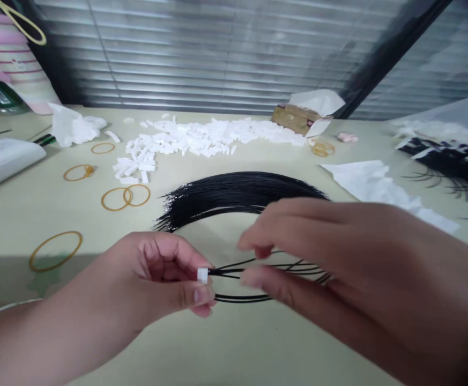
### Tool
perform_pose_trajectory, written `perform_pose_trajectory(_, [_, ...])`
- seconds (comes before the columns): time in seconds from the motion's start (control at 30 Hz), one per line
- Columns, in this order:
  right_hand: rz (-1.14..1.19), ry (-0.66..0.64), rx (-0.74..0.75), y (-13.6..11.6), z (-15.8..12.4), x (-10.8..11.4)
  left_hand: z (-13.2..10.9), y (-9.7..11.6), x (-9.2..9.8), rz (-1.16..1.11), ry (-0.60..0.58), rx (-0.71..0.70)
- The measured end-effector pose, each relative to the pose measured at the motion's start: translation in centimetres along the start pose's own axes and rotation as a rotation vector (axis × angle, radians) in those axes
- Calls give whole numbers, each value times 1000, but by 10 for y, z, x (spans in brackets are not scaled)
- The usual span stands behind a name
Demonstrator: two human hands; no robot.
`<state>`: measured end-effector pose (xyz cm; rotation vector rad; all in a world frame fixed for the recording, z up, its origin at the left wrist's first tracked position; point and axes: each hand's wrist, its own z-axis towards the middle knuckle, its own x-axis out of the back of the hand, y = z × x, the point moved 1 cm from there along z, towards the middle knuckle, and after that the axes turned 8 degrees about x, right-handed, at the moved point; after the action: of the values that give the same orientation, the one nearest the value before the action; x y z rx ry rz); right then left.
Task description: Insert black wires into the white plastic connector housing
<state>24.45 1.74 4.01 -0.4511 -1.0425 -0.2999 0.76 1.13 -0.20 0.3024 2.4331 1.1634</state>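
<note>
My left hand (pixel 157 273) pinches a small white plastic connector (pixel 202 275) between thumb and fingertips. Several thin black wires (pixel 266 268) run from the connector to the right and pass between the thumb and fingers of my right hand (pixel 310 252). That hand is slightly blurred, and I cannot tell if it grips them. Behind both hands, a large fanned bundle of black wires (pixel 237 195) lies on the pale green table (pixel 225 343), its stripped ends at the left.
A heap of small white foam pieces (pixel 185 140) lies beyond the bundle. Rubber bands (pixel 125 197) are scattered at the left. A white paper sheet (pixel 370 187), a torn tissue box (pixel 294 119) and another black wire bundle (pixel 446 161) lie at the right.
</note>
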Motion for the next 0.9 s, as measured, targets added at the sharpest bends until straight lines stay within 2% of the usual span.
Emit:
perform_pose_trajectory(0.13, [73,-142,-5,6,10,2,4,1,0,-19,7,3])
perform_pose_trajectory(0.3, [128,-77,21,2,13,-13,2,-1,4,1,-18,9])
perform_pose_trajectory(0.43, [161,-28,80,-2,7,-12,-3,-7,5,7,-12,50])
perform_pose_trajectory(0.53, [287,-195,-11,6,13,-7,-5,-12,-2,89,46,31])
perform_pose_trajectory(0.6, [385,-236,-61,16,23,-9,-6,-16,-7,185,97,-11])
perform_pose_trajectory(0.73, [290,-170,-87,37,48,-29,-11,-25,-10,328,124,-93])
perform_pose_trajectory(0.9, [206,-227,-40,46,64,-52,-15,-30,-3,288,29,-210])
